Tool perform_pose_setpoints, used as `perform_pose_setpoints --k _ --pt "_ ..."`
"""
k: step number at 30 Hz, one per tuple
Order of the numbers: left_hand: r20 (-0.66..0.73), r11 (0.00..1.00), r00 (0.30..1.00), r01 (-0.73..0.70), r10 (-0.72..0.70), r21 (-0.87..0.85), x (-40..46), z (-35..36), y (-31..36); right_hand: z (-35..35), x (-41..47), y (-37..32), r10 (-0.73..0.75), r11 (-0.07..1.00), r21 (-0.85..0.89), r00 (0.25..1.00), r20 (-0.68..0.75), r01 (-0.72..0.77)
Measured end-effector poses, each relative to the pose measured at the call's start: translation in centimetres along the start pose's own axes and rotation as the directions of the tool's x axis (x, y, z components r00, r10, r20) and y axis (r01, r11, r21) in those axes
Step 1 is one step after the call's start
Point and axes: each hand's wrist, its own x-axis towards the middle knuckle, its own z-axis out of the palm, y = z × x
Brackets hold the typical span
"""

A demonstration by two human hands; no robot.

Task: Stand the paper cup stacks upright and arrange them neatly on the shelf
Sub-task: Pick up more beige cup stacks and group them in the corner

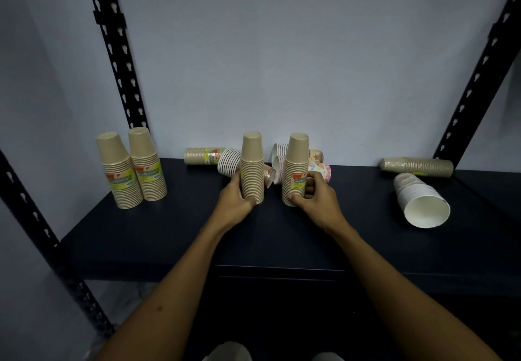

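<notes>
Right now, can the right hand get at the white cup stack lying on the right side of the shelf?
Probably yes, but not yet: the right hand holds a brown stack. After letting go, bare shelf lies between it and the white stack.

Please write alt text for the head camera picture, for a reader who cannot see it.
A person's left hand and right hand each grip an upright brown paper cup stack on a dark shelf. Two more brown stacks stand at the left; several other stacks lie tipped over behind and at the right.
</notes>
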Motion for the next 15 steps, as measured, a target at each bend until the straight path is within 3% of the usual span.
perform_pose_setpoints --k 6,15 --pt "-0.087 0.991 0.996 0.020 -0.008 0.132 -0.5 0.3 0.2 0.0 -1.0 -0.1 0.023 1.000 -0.012 1.000 -0.017 -0.024" --pt "0.020 0.985 0.998 -0.065 0.063 0.157 -1.0 0.3 0.3 0.2 -2.1 -0.2 0.009 0.999 0.031 1.000 -0.016 -0.008"
